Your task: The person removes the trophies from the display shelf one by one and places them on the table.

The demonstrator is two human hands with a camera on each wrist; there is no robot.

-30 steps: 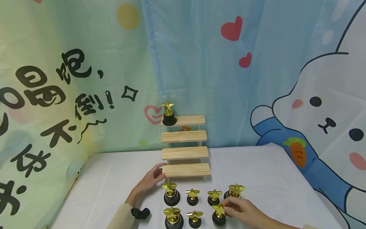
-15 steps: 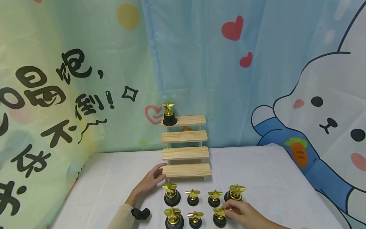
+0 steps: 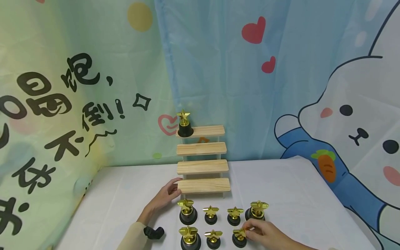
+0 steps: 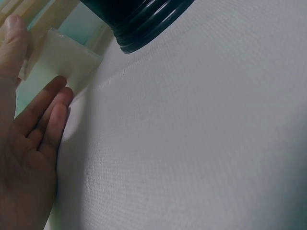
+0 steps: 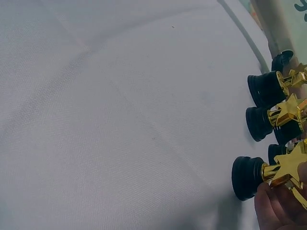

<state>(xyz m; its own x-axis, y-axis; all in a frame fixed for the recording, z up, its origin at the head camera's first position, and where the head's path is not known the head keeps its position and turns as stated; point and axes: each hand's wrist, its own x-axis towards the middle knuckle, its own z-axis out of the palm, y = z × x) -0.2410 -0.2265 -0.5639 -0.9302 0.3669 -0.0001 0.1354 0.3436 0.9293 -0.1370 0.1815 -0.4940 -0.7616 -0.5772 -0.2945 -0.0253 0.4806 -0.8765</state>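
My left hand [image 3: 167, 192] holds the left end of a stepped wooden display stand [image 3: 204, 186], thumb at the front edge of its lowest board. In the left wrist view, the other fingers [image 4: 45, 108] extend beside the stand's pale side support [image 4: 72, 55]. At the front right, my right hand [image 3: 262, 232] pinches the gold star of a small trophy [image 3: 239, 240] with a round black base. The right wrist view shows this trophy's star [image 5: 290, 167] right at the fingertips, its base [image 5: 246, 177] at the cloth. A larger star trophy [image 3: 185, 129] stands on the top board's left end.
Several more star trophies, large and small, stand in two rows before the stand, including a large one [image 3: 188, 239] at front left and another [image 3: 257, 211] behind my right hand. White cloth [image 3: 131, 184] covers the table. A printed curtain [image 3: 206, 69] hangs close behind.
The small trophy in my right hand has lowered slightly and straightened from a tilt, the fingers staying on its star. My left hand has stayed at the stand.
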